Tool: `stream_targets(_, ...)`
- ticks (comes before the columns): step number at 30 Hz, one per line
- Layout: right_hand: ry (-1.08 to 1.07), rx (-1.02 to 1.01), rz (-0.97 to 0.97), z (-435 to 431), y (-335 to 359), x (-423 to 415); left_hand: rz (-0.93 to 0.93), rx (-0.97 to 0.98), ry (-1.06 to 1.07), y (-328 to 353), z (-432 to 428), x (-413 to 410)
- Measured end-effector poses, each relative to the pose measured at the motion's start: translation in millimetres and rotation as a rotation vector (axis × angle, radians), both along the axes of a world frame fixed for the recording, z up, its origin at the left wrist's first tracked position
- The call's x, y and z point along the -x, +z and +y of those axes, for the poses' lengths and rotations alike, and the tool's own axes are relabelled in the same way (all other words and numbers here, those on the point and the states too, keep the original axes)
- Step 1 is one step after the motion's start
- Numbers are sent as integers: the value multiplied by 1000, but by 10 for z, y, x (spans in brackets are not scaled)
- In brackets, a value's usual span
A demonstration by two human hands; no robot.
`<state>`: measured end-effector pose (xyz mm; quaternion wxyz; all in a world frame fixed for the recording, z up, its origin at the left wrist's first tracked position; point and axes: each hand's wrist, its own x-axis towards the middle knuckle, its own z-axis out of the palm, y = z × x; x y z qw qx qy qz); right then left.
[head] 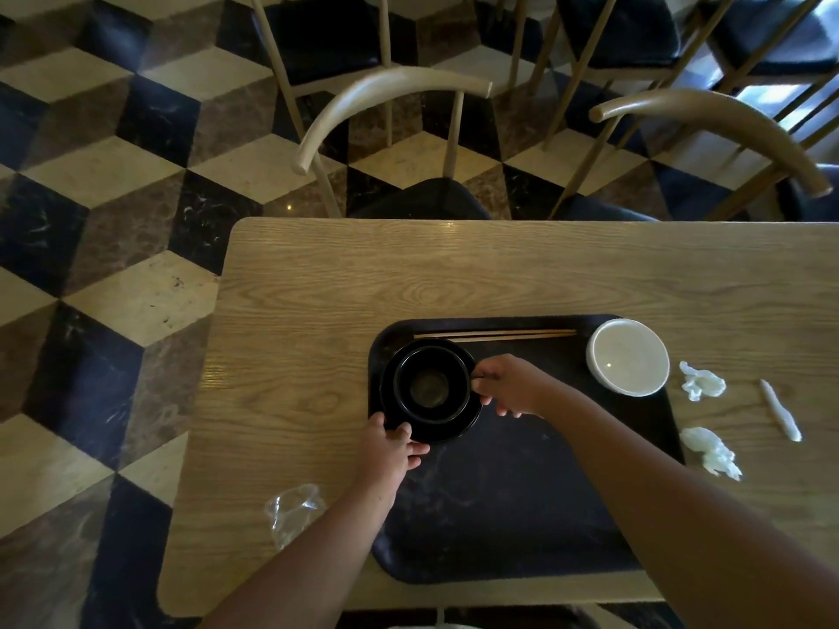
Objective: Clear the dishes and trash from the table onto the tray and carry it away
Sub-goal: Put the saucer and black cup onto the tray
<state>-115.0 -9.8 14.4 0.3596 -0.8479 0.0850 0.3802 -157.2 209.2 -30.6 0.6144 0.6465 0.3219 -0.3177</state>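
Head view looks down on a wood-grain table (318,283) over a cube-patterned tile floor (113,220). A black tray (522,515) holds two wooden chopsticks (495,334), one white bowl (628,364) and one black bowl (431,384) on a black plate (472,415). The left hand (388,451) and right hand (508,385) pinch the plate's rim. Two crumpled tissues (701,381) lie beside the tray.

- Black tray (522,506) lies on the table (318,288).
- Left hand (386,447) and right hand (504,385) grip the black bowl (431,385) and plate (472,413) at the tray's far-left corner.
- White bowl (629,363) sits at the tray's far-right corner, chopsticks (495,334) along the far edge.
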Motion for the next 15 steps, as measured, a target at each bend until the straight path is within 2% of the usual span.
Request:
stream_targets(7, -104, -44, -46, 7, -44, 64, -45, -83, 103, 29, -83, 112)
stream_targets(12, -218, -40, -40, -142, -68, 282, -152, -238, 22, 112, -108, 327)
stream_targets(15, -183, -31, -11, -292, -113, 528, -226, -389, -168, 204, -82, 490)
